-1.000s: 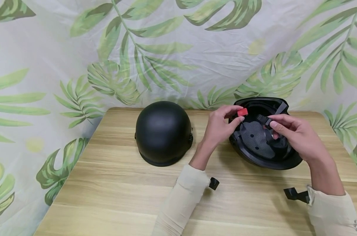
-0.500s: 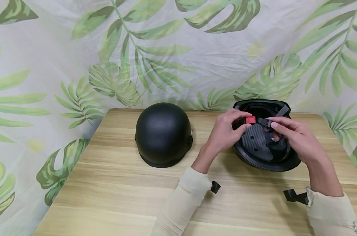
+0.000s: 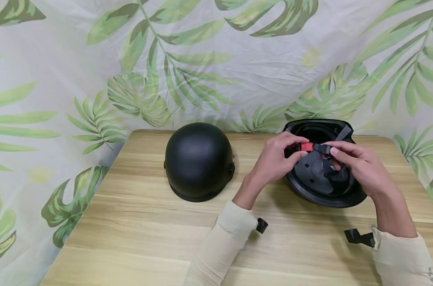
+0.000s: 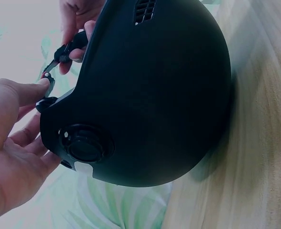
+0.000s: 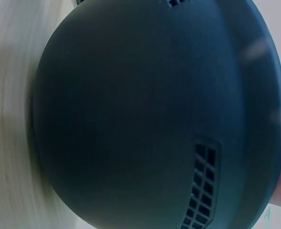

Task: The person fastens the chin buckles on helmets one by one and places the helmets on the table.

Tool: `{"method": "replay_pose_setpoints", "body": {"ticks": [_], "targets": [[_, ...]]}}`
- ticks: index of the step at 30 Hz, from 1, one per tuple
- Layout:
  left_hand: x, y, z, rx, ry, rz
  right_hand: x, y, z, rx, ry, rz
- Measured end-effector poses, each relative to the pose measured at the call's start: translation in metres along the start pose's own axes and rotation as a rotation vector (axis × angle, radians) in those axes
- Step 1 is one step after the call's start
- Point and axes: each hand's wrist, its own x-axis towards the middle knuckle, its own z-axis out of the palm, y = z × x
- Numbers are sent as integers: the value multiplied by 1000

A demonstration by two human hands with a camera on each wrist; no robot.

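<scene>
A black helmet [image 3: 325, 200] lies upside down at the right of the table, its padded inside [image 3: 309, 171] facing up. Over its opening, my left hand [image 3: 275, 159] pinches the red half of a chin-strap buckle [image 3: 307, 147] between thumb and fingers. My right hand [image 3: 366, 167] pinches the black half [image 3: 322, 149], end to end with the red one; whether they are locked together I cannot tell. In the left wrist view, the helmet shell [image 4: 155, 95] with a round side knob [image 4: 85, 146] is beside my left hand [image 4: 16, 152]. The shell [image 5: 131, 109] mostly hides my right hand in its wrist view.
A second black helmet [image 3: 198, 159] sits dome up on the wooden table [image 3: 137, 234], left of my left hand. A leaf-printed cloth [image 3: 259, 75] hangs behind the table's far edge. Black mounts [image 3: 359, 237] stick out from both cuffs.
My left hand has moved right with the red half, closing the gap to the black half. My right hand has stayed nearly in place. The upturned helmet has shifted slightly.
</scene>
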Motion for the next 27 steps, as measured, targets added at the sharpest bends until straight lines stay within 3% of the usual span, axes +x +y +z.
{"method": "replay_pose_setpoints", "body": {"ticks": [8, 15, 27], "targets": [[0, -2, 1, -78, 27, 16, -1, -1, -2, -55, 8, 0], [0, -2, 2, -95, 33, 30, -1, -3, 2, -198, 5, -22], [0, -2, 3, -95, -6, 21, -2, -2, 3, -114, 9, -64]]}}
